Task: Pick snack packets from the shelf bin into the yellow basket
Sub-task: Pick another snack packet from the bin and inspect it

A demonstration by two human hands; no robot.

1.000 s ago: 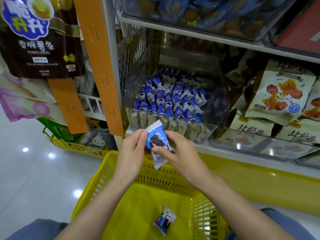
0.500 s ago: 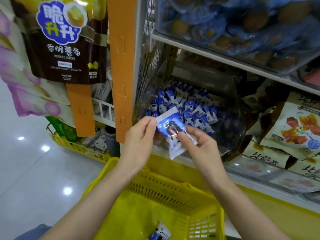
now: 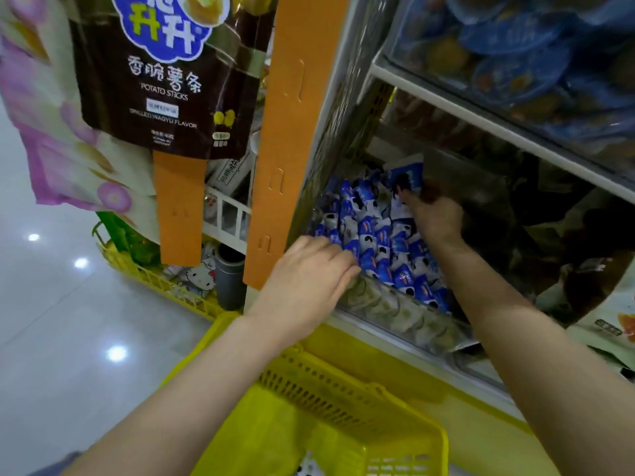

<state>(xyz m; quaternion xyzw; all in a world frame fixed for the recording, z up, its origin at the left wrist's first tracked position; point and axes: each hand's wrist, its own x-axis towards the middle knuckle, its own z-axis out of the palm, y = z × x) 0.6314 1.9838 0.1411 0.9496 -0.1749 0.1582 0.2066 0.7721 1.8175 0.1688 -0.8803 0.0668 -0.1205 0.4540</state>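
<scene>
My right grip [image 3: 434, 218] pinches a blue packet [image 3: 409, 175] at the back of the shelf bin [image 3: 395, 312]; my left grip [image 3: 305, 280] lies slack on the front packets [image 3: 378, 255] (holding nothing visible). That thin pinch may slip before the yellow basket [image 3: 343, 386].

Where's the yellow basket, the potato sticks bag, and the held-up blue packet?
yellow basket [image 3: 343, 403], head view, its far slotted wall.
potato sticks bag [image 3: 161, 80], head view, its dark front under the logo.
blue packet [image 3: 410, 175], head view, its blue upper half, above the right hand [image 3: 434, 216].
</scene>
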